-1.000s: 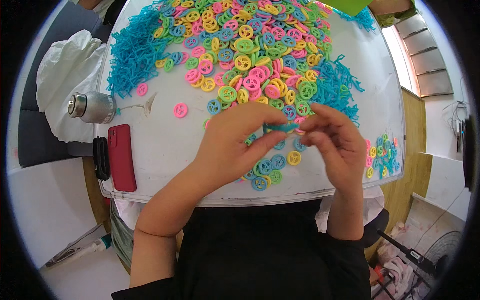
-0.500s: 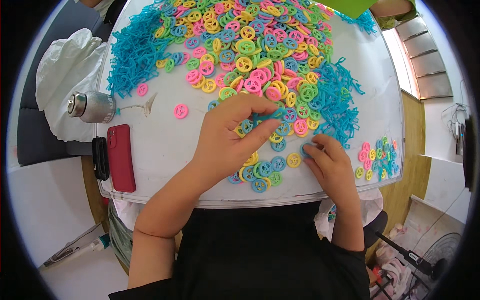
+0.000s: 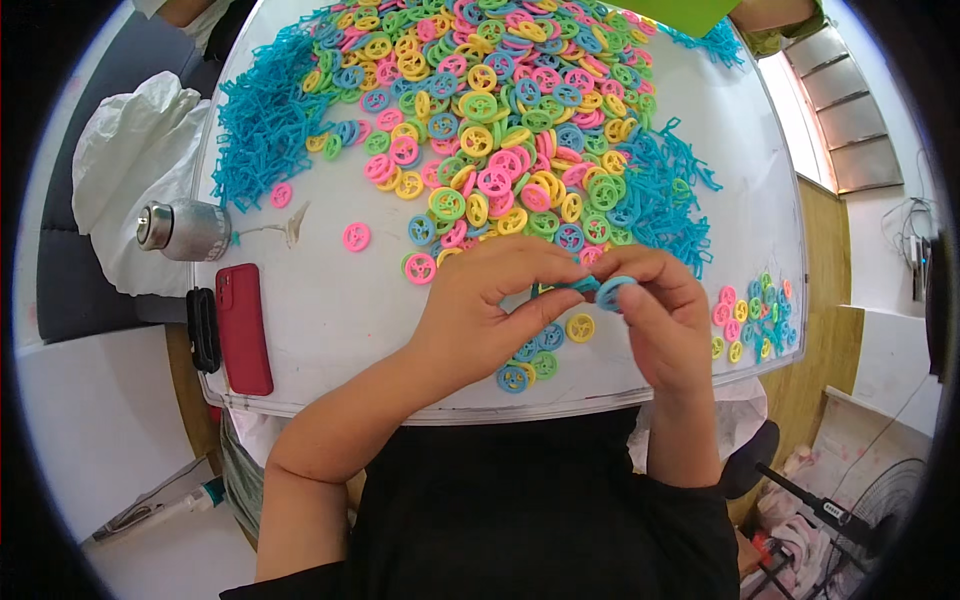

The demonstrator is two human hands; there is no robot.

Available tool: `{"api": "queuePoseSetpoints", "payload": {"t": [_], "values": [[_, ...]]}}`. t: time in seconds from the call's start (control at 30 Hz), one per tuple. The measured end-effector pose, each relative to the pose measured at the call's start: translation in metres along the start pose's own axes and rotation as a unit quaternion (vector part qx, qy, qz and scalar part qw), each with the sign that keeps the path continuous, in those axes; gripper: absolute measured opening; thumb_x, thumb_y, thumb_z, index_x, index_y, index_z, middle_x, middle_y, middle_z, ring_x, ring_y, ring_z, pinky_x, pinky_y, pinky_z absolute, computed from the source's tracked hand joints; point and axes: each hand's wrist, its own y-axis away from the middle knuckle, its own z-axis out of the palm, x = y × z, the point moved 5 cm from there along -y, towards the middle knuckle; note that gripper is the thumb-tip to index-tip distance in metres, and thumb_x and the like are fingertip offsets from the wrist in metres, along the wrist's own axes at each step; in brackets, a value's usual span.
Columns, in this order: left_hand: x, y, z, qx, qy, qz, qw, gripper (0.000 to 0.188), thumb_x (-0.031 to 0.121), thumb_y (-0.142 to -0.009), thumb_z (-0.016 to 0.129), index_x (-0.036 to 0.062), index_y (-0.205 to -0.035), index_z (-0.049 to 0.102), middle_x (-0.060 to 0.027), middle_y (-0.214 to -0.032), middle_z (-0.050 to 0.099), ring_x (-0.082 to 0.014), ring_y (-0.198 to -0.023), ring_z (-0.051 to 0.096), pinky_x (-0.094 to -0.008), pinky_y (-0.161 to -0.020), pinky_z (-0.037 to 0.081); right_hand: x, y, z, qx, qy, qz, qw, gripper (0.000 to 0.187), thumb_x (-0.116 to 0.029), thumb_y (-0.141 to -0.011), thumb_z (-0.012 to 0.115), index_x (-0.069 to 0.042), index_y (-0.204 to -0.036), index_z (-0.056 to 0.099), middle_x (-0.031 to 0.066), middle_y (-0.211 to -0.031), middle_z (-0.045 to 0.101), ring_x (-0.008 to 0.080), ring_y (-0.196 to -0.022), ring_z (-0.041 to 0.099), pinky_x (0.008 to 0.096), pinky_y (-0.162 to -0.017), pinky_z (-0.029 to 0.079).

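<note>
Between the thumb and forefinger of my left hand (image 3: 490,305) is a small teal plastic piece (image 3: 578,286), partly covered by the fingers. My right hand (image 3: 668,315) pinches a blue plastic wheel (image 3: 612,293) by its edge. The wheel meets the end of the teal piece; whether they are joined I cannot tell. Below the hands lie several loose wheels, among them a yellow wheel (image 3: 580,327) and a green wheel (image 3: 544,365). A large heap of pink, yellow, green and blue wheels (image 3: 500,130) spreads beyond my hands.
Teal plastic pieces lie piled at the far left (image 3: 265,130) and right (image 3: 668,205). A red phone (image 3: 244,330) and a silver flask (image 3: 195,230) stand along the table's left edge. A small mixed group of parts (image 3: 757,315) sits at right. Another person's arm (image 3: 775,14) shows at the far right.
My right hand has lifted the blue wheel off the table and moved left and up to the teal piece. My left hand has come slightly down and right, still pinching that piece.
</note>
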Motion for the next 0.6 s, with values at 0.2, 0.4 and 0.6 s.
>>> {"api": "queuePoseSetpoints", "payload": {"t": [0.2,0.4,0.6], "values": [[-0.001,0.005,0.001,0.041,-0.007,0.007,0.999,0.024,0.001,-0.083,0.076,0.0053,-0.107,0.074,-0.0094,-0.101,0.071,-0.0211,-0.093,0.068,-0.0307,-0.077,0.052,0.018,0.004,0.018,0.100,-0.164,0.080,0.978,0.009,-0.011,-0.100,0.060,-0.003,-0.101,0.057,0.0102,-0.104,0.068,0.0176,-0.092,0.069,0.0370,-0.082,0.061],[0.016,0.008,-0.001,0.078,-0.182,0.072,0.977,0.027,0.003,-0.079,0.078,0.0071,-0.105,0.075,-0.0105,-0.100,0.071,-0.0249,-0.087,0.068,-0.0320,-0.074,0.053,0.021,0.003,0.022,0.137,-0.125,0.101,0.977,0.011,-0.012,-0.101,0.058,-0.002,-0.105,0.058,0.0084,-0.102,0.069,0.0156,-0.091,0.069,0.0367,-0.081,0.062],[0.019,0.005,0.001,0.039,-0.187,0.086,0.978,0.035,0.010,-0.079,0.078,0.0088,-0.112,0.067,-0.0067,-0.101,0.071,-0.0268,-0.083,0.068,-0.0371,-0.070,0.053,-0.004,0.006,0.019,0.108,0.295,-0.061,0.947,0.021,-0.005,-0.098,0.062,0.001,-0.118,0.065,0.0055,-0.103,0.067,0.0107,-0.089,0.065,0.0277,-0.077,0.059]]}}
